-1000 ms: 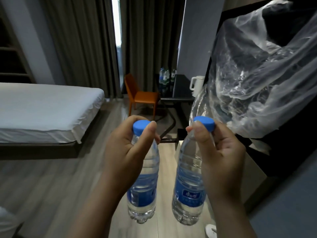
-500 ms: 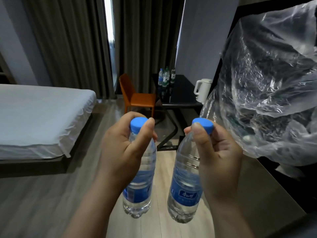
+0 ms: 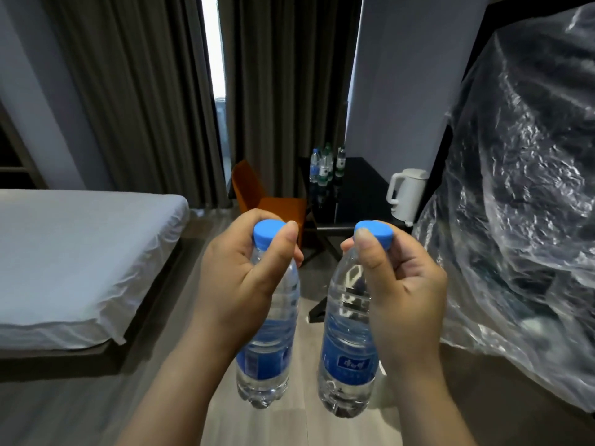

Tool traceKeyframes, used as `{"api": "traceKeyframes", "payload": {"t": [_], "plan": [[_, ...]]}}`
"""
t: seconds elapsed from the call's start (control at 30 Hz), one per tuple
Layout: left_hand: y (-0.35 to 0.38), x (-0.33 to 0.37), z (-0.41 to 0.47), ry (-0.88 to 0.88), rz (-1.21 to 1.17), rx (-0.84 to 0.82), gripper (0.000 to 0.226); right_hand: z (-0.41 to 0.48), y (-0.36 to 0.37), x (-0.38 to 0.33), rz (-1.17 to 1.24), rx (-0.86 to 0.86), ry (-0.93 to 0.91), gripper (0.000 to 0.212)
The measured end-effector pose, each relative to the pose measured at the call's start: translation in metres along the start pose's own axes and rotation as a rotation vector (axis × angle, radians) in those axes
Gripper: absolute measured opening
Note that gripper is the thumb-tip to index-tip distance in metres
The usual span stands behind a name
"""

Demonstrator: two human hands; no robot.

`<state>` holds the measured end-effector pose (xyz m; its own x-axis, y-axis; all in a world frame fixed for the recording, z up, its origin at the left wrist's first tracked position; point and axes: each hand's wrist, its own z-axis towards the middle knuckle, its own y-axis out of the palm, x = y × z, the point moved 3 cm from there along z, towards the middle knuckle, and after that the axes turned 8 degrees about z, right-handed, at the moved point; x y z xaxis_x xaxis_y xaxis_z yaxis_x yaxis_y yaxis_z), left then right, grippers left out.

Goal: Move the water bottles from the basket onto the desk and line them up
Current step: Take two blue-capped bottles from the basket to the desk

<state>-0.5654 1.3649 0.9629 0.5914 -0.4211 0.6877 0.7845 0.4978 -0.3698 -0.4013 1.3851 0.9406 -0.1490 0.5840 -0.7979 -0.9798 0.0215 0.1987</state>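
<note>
**A:** Head view, status?

**B:** Left hand (image 3: 238, 281) is clenched round the neck of the left bottle (image 3: 267, 355), thumb against the blue cap (image 3: 269, 235). Right hand (image 3: 405, 291) has the same grasp on the right bottle (image 3: 349, 358). Both bottles hang upright over the floor (image 3: 180, 317), well short of the kettle (image 3: 405, 194).

**A:** Target?

**B:** The black worktop (image 3: 360, 181) the kettle stands on. A cluster of bottles (image 3: 325, 165) already stands left of the kettle. Probably three, too small to be sure.

**A:** Handling?

**B:** They look full, so moderate weight. Thin clear plastic: the walls should give if squeezed mid-body, and may be slick. The neck under the cap is the stiff spot, good for carrying. For a straight set-down I'd steady the labelled body.
</note>
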Motion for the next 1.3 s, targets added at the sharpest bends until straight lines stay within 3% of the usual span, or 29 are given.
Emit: {"api": "traceKeyframes", "payload": {"t": [0.33, 0.9, 1.3], "plan": [[0.074, -0.061, 0.103, -0.026, -0.052, -0.003, 0.033, 0.113, 0.002, 0.083, -0.019, -0.03, 0.028, 0.025], [0.117, -0.246, 0.318, -0.047, -0.1, -0.031, 0.031, 0.295, 0.113, 0.247, -0.088, 0.063, 0.025, 0.024], [0.207, -0.343, 0.454, -0.052, -0.047, -0.027, 0.03, 0.442, 0.13, 0.373, -0.07, 0.039, 0.039, 0.017]]}}
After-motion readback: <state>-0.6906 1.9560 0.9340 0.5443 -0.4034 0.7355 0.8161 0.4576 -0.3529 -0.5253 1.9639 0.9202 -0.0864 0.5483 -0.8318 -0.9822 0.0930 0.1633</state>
